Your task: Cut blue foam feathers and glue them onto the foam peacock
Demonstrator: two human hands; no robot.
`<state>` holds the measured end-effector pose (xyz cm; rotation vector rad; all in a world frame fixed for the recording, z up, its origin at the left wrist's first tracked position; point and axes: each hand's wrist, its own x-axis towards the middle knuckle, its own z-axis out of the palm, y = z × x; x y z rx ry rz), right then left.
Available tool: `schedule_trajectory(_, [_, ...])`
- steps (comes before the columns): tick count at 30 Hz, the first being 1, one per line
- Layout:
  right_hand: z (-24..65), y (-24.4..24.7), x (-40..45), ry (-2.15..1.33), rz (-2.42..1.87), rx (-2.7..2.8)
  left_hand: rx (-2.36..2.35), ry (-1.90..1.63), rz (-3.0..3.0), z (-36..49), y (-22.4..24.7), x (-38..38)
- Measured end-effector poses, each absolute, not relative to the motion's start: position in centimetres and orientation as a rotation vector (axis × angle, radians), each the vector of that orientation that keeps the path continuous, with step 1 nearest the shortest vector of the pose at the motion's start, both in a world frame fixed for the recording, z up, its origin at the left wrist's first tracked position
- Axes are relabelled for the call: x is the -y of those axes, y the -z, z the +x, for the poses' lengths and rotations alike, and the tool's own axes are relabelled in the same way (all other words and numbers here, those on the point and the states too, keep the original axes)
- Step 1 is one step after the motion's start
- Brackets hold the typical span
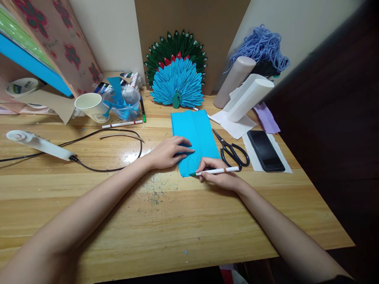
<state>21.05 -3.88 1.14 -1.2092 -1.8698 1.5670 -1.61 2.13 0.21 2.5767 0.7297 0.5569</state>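
A bright blue sheet of paper (197,130) lies on the wooden table, its near end toward me. My left hand (171,152) rests flat on the sheet's left side, fingers stretched out and holding nothing. In my right hand (217,173) is a white marker (223,170) with a brown band and a green tip, pinched between thumb and fingers. Its tip is at the near edge of the blue sheet; whether it touches, I cannot tell. Black-handled scissors (232,150) lie just right of the sheet with their blades slightly apart.
A blue and green paper peacock (177,85) leans against a brown board behind the sheet. At the right are paper rolls (250,100) and a phone (265,151). To the left stand a paper cup (92,108), a tub of scraps (130,112) and a corded glue gun (41,146).
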Motion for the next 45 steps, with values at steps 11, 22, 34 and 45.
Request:
schedule_trajectory(11, [20.5, -0.3, 3.3, -1.288, -1.213, 1.631, -0.738, -0.549, 2.583, -1.6, -0.1, -2.1])
schedule_trajectory(22, [20.8, -0.6, 3.5, -1.170, -1.269, 1.842, -0.732, -0.543, 2.591, -1.6, -0.2, -2.2])
schedule_trajectory(34, [21.4, -0.4, 3.0, -1.495, -1.015, 1.601, -0.729, -0.532, 2.579, -1.6, -0.4, -2.1])
schedule_trajectory(45, [23.4, -1.7, 1.4, -0.925, -1.297, 1.638, -0.870, -0.515, 2.629, -1.6, -1.2, -1.9])
